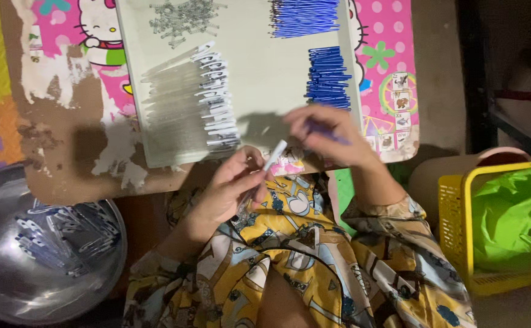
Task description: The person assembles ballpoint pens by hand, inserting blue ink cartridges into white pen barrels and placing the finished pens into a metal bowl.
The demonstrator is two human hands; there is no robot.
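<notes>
Head view: left hand (226,191) pinches clear plastic tube (265,170).

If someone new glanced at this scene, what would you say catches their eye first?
Probably the two hands at the centre: the left hand holds a clear pen barrel with a white tip, and the right hand holds a thin blue refill. Behind them, a pale board carries a row of clear barrels and piles of blue refills. A metal bowl with finished pens sits at lower left.
</notes>
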